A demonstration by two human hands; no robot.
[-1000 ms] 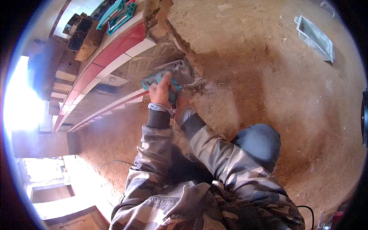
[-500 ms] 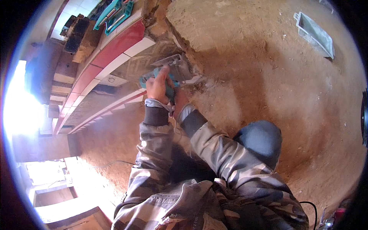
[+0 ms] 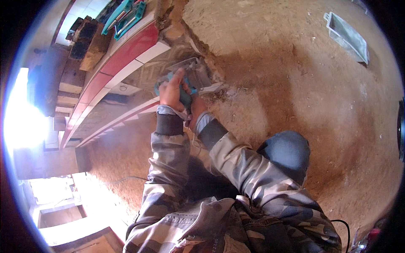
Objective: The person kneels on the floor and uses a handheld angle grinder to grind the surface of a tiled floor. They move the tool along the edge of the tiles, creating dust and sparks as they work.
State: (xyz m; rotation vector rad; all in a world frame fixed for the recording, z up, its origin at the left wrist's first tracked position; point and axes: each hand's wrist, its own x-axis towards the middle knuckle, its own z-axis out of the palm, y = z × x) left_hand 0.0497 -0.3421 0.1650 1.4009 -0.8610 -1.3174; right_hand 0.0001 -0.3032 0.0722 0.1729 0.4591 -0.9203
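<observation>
Both my hands are on a teal handheld power cutter with a flat grey metal base plate. My left hand is wrapped over its body, the thumb lying along the top. Behind it, my right hand closes round the rear of the tool, its fingers mostly hidden. The cutter rests against a dusty grey surface, close to that surface's broken end. A blade cannot be made out. Pale dust and chips lie on the ground beside the cutter.
Red and white tile strips edge the grey surface. Teal-handled tools and wooden blocks sit at the upper left. A grey rectangular tub stands on the dirt floor at far right. My bent knee is near my right arm.
My left hand and forearm have shifted slightly left. The cutter stays in nearly the same place, with both hands still on it.
</observation>
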